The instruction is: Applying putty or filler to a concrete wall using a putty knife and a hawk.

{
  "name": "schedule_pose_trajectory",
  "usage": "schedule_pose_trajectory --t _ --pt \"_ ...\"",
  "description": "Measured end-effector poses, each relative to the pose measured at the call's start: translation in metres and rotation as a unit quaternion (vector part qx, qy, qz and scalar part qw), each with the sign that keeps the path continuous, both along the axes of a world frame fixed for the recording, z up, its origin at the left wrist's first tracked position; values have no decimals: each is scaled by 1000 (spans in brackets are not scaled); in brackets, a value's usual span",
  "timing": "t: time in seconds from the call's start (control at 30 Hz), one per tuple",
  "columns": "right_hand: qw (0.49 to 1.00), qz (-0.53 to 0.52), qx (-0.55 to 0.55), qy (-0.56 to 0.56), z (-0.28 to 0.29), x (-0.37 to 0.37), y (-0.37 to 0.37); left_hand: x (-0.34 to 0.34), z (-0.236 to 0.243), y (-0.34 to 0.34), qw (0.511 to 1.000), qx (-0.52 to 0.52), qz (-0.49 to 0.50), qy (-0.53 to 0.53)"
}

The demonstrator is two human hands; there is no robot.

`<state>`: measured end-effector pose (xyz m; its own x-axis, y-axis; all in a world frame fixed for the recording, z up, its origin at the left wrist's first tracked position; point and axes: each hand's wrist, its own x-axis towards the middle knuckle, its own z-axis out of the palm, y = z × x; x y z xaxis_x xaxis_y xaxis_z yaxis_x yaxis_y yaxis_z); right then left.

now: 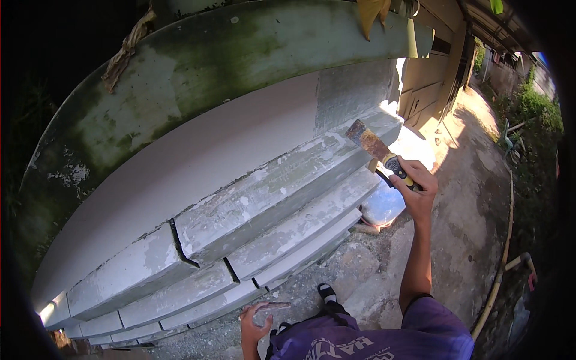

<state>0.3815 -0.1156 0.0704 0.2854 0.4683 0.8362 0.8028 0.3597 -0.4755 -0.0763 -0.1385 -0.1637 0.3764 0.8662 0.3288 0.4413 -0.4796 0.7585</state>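
Note:
My right hand (421, 183) is closed around the handle of a scraper (369, 141), which has a broad, rust-brown blade and a black and yellow grip. Its blade lies over the right end of the top ledge (270, 186) of a stepped, curved wall; whether the edge touches the surface I cannot tell. Patches of white paint and bare grey mark that ledge. Low and near my body, my left hand (255, 327) is held with fingers apart and curved, with nothing visible in it, close to the lowest ledges.
Dark gaps split the lower ledges (240, 267). Above hangs a moss-stained curved slab (198, 72). A bluish-white rounded bag or container (384, 204) stands below the ledge's right end. A concrete path (462, 210) runs along the right, bordered by a pipe (501, 270) and plants.

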Motion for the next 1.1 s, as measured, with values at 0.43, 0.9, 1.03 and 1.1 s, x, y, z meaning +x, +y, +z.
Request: schedule_pose_trajectory --t 0.43,0.9,1.03,1.1 --pt "994 47 46 -87 84 47 113 64 0 -2 992 8 127 -3" --pt "989 89 24 -117 93 78 136 114 -7 8 984 -13 177 -18" --pt "988 73 61 -120 90 93 114 124 0 13 985 7 172 -2" --pt "991 68 62 -96 94 96 110 125 -1 16 985 2 169 -16"
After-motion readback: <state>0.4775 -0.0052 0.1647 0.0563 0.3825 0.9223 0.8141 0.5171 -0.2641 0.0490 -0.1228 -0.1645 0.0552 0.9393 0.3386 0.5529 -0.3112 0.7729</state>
